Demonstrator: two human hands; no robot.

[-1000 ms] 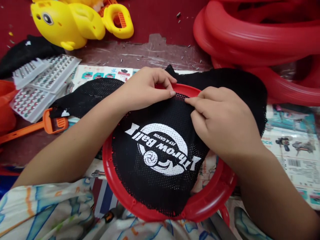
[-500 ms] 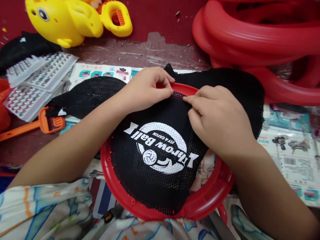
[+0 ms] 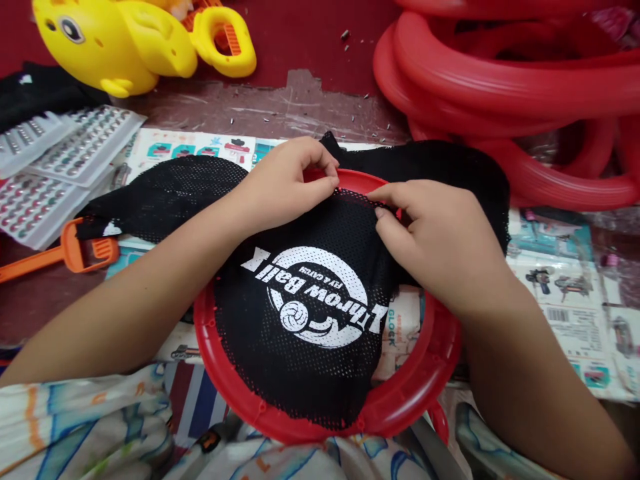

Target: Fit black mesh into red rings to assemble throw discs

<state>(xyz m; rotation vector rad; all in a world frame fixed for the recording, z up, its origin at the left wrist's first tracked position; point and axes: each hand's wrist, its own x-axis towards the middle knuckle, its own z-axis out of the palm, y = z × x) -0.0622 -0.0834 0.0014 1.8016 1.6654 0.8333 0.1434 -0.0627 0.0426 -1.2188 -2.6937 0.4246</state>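
A black mesh net (image 3: 320,220) with white "Throw Ball" lettering is stretched across a red plastic ring (image 3: 235,407). Its left and lower edges sit along the ring, while the lower right side hangs free of the rim, leaving a gap. At the far rim, my left hand (image 3: 295,177) pinches the net's edge between thumb and fingers. My right hand (image 3: 430,230) is just to the right, its thumb and index finger closed on the same edge. The ring's near side rests against my lap.
Red rings (image 3: 450,80) are piled at the back right. A yellow toy (image 3: 125,47) lies back left, with trays of small metal parts (image 3: 80,147) and an orange handle piece (image 3: 75,250) nearer. More black mesh (image 3: 185,183) lies beyond the ring on printed card (image 3: 560,280).
My right thumb and index finger have shifted from pressing close to the rim to pinching the net's edge. The whole view has moved slightly; my left hand keeps its pinch.
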